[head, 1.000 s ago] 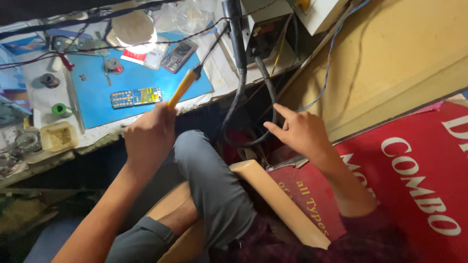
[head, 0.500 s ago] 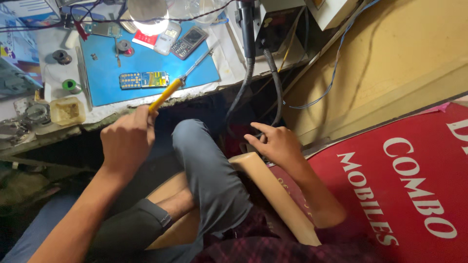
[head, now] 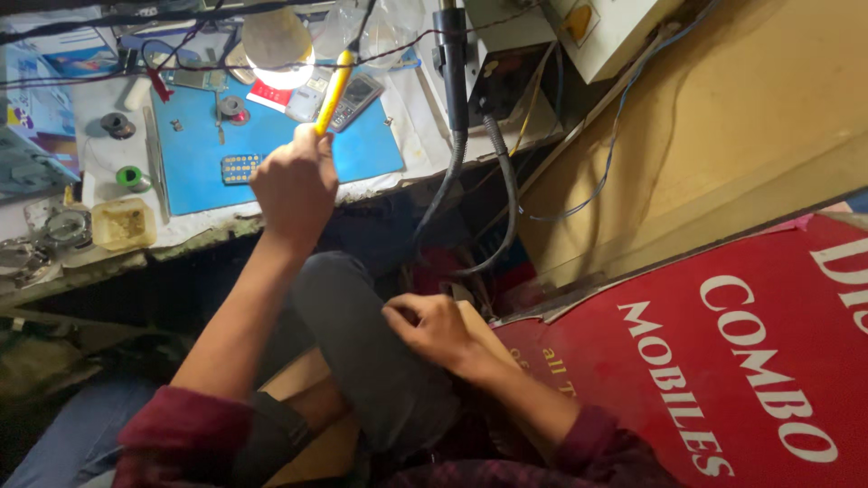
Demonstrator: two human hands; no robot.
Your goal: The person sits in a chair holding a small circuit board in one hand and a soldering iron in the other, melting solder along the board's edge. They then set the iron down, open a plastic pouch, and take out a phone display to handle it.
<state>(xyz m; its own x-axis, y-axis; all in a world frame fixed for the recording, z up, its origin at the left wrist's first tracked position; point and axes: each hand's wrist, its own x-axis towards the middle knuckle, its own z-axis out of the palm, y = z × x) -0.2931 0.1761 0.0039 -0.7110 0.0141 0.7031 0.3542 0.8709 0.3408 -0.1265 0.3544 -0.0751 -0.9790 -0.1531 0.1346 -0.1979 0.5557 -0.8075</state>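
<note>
The left hand is closed in a fist around the lower end of a yellow-handled screwdriver, whose dark shaft points up and away toward the back edge of the workbench; the tool hangs in the air above the blue work mat, near the mat's middle, touching nothing but the hand. The tool looks light and stiff, with a smooth plastic handle that could slip in a loose grip, so the full wrap around the handle seems the sound place to hold it; the thin shaft and tip would likely give poorer control. The right hand rests low, well apart from the bench, fingers curled and pressed together against the grey trouser knee beside a tan wooden piece; whether it pinches anything small, I cannot tell. On the mat just left of the fist lies a small blue keypad board, which looks thin and fragile, best taken by its edges. A bright lamp shines at the mat's far edge, a dark phone lies beside it, and a small yellowish tray sits near the bench's front left edge. A red signboard leans at the right.
</note>
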